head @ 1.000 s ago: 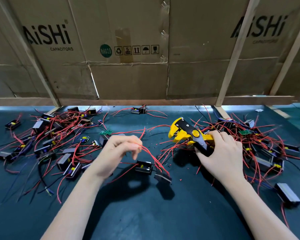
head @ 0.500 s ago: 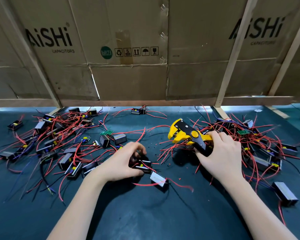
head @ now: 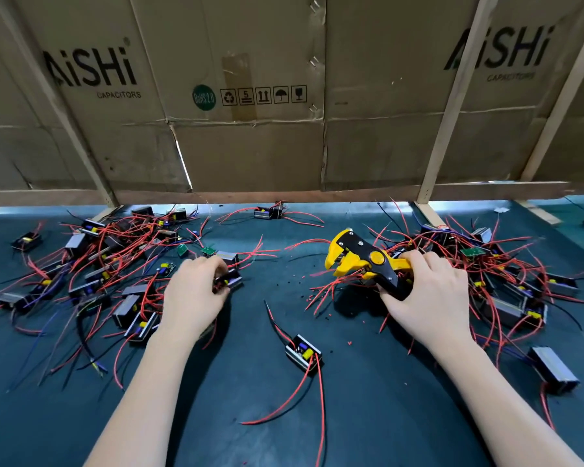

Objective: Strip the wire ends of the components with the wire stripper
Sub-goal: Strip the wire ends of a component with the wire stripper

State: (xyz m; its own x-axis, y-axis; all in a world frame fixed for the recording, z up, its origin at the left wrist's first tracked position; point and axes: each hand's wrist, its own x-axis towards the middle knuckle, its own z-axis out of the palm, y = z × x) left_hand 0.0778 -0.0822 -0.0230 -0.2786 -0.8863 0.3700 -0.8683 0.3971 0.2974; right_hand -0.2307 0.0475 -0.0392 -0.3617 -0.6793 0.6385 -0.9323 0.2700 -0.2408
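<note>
My right hand (head: pixel 429 294) grips the handles of the yellow and black wire stripper (head: pixel 364 259), whose jaws point left over the dark green mat (head: pixel 250 399). My left hand (head: pixel 193 291) reaches toward the left pile, and its fingers pinch a small black component (head: pixel 229 281) with red wires. Another black component (head: pixel 303 352) with a yellow part and red and black wires lies loose on the mat between my forearms.
A pile of wired components (head: pixel 98 264) spreads over the left of the mat, another pile (head: pixel 506 274) over the right behind my right hand. A grey box (head: pixel 553 369) lies near right. Cardboard panels (head: pixel 250 96) on wooden slats wall off the back. Red insulation bits dot the centre.
My left hand has dropped from mid-air, let one component fall onto the mat between my arms, and moved left to pinch another at the pile's edge. My right hand with the stripper stayed put.
</note>
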